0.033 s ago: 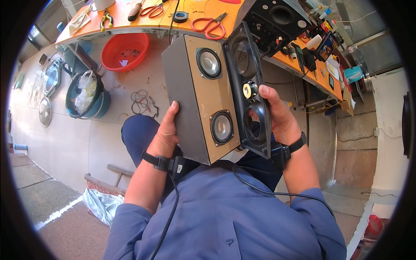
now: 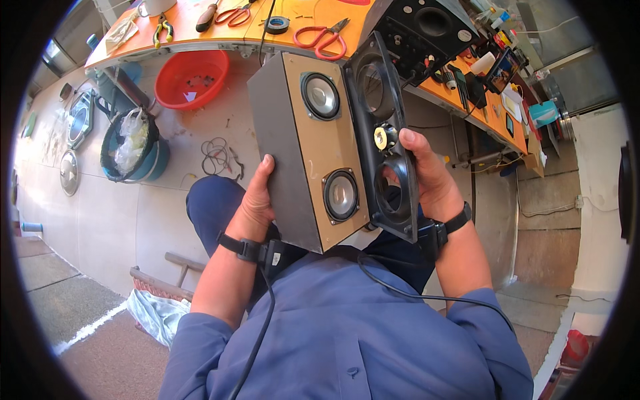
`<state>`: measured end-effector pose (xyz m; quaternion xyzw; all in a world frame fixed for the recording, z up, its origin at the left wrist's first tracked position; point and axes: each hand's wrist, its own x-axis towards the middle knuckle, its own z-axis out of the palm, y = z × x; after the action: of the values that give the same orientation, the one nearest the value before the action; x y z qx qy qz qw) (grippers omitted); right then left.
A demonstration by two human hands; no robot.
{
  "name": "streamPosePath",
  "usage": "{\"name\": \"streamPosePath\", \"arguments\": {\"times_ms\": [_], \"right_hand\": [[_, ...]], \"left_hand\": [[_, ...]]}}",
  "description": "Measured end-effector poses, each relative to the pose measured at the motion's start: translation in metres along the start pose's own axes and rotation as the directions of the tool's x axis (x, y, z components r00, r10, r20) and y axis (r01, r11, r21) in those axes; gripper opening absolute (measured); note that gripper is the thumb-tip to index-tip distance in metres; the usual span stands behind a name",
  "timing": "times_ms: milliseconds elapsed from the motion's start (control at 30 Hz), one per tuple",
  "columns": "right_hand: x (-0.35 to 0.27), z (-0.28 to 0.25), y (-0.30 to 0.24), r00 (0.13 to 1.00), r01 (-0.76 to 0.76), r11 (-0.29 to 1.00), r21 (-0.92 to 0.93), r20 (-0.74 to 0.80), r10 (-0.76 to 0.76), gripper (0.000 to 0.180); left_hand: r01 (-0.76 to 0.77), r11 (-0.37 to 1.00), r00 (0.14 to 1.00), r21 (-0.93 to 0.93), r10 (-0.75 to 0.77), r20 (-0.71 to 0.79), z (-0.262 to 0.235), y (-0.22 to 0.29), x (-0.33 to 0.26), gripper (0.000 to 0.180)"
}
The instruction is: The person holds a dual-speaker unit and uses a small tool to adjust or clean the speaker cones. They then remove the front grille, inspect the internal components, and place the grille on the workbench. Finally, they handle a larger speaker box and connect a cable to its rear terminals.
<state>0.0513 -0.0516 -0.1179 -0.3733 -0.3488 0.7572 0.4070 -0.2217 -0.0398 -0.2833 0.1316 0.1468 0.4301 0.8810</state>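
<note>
Above my lap is a dark speaker cabinet [image 2: 283, 147] with a tan front board carrying two round speaker drivers, an upper driver [image 2: 321, 96] and a lower driver [image 2: 341, 195]. My left hand [image 2: 259, 195] grips the cabinet's left side, thumb up along its dark face and the other fingers hidden beneath. Beside the tan board, my right hand [image 2: 430, 175] holds a black front panel [image 2: 377, 80] with two round openings. A small tweeter [image 2: 383, 138] with a yellow label sits between those openings, near my right thumb. Fingers of that hand show through the lower opening.
An orange workbench [image 2: 193, 32] runs across the far side, with red-handled scissors [image 2: 323, 41], black tape [image 2: 277, 25] and pliers [image 2: 163, 31] on it. Another black speaker [image 2: 427, 33] stands at its right. On the floor are a red basin [image 2: 175, 80], a lined bucket [image 2: 155, 163] and coiled wire [image 2: 215, 157].
</note>
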Motion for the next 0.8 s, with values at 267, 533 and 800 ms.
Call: {"name": "streamPosePath", "arguments": {"times_ms": [267,533,800], "right_hand": [[-0.003,0.0,0.007,0.982,0.094,0.995,-0.032,-0.161,-0.098,0.078],[-0.003,-0.007,0.005,0.985,0.1,0.994,-0.045,-0.14,-0.105,0.092],[-0.006,-0.018,0.004,0.983,0.138,0.99,-0.017,-0.12,-0.139,0.085]], "left_hand": [[-0.002,0.999,1.0,-0.045,0.002,-0.007,0.0,-0.005,0.004,0.087],[0.008,0.999,0.999,-0.052,-0.01,-0.038,0.003,-0.006,0.007,0.1],[-0.087,0.996,0.996,-0.001,0.087,-0.031,0.018,0.005,0.001,0.096]]}}
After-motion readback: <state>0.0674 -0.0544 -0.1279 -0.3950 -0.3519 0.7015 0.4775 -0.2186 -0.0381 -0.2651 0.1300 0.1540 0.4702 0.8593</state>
